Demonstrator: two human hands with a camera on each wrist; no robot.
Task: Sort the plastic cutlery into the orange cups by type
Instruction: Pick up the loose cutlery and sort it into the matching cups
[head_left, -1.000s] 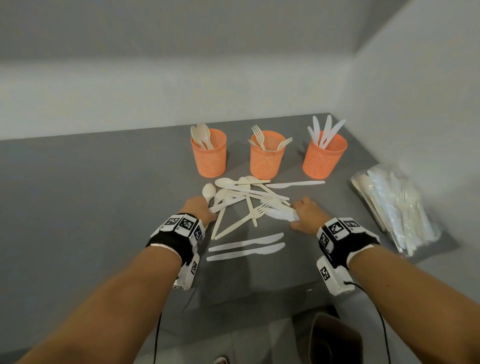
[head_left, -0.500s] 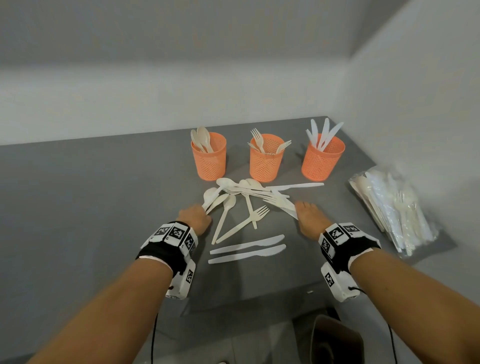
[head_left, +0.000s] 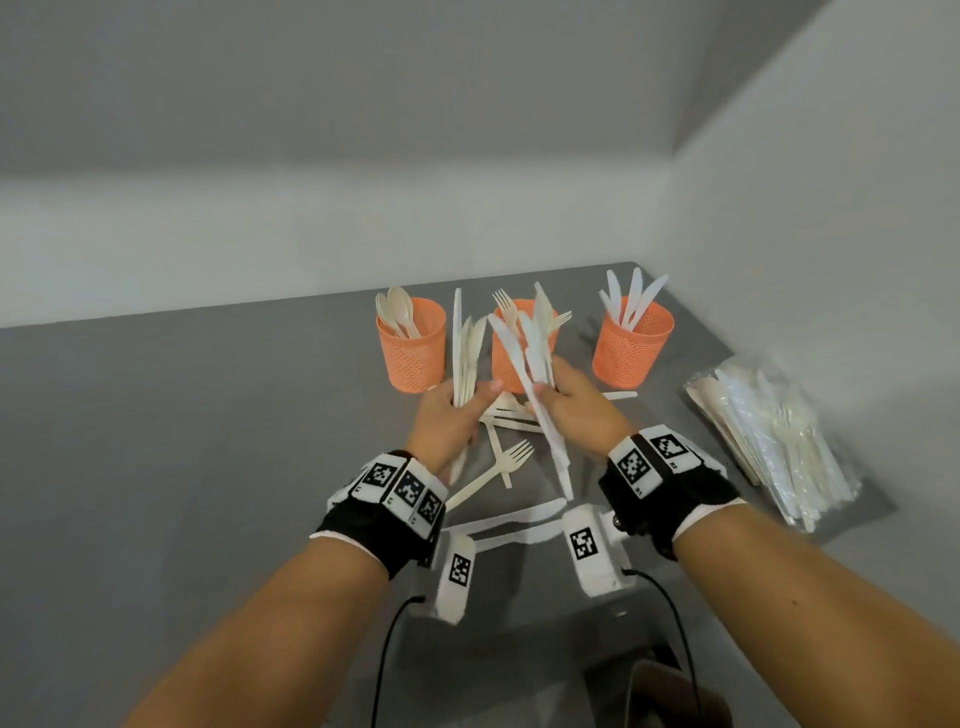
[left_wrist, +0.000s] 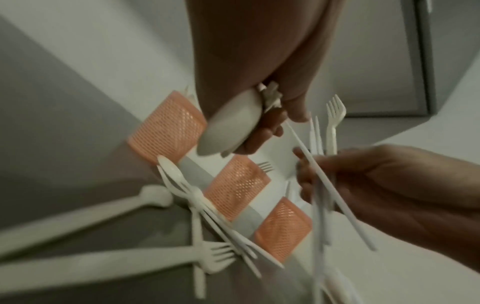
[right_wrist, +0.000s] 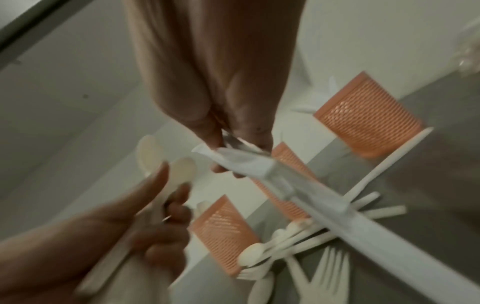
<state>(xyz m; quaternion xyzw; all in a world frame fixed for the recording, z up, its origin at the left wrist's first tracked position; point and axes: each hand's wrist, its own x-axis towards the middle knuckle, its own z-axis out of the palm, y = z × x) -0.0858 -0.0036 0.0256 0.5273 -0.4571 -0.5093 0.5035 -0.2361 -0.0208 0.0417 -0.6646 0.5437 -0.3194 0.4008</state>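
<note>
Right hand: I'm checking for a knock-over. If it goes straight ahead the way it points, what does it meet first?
Probably the middle orange cup, the one with forks: the right hand, holding white knives, points straight at it. Depth is unclear.

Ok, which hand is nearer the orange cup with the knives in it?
Right. The right hand, gripping a bundle of cutlery, is just left of and in front of the knife cup; the left hand is farther left, in front of the spoon cup.

No legible txt or nos.
</note>
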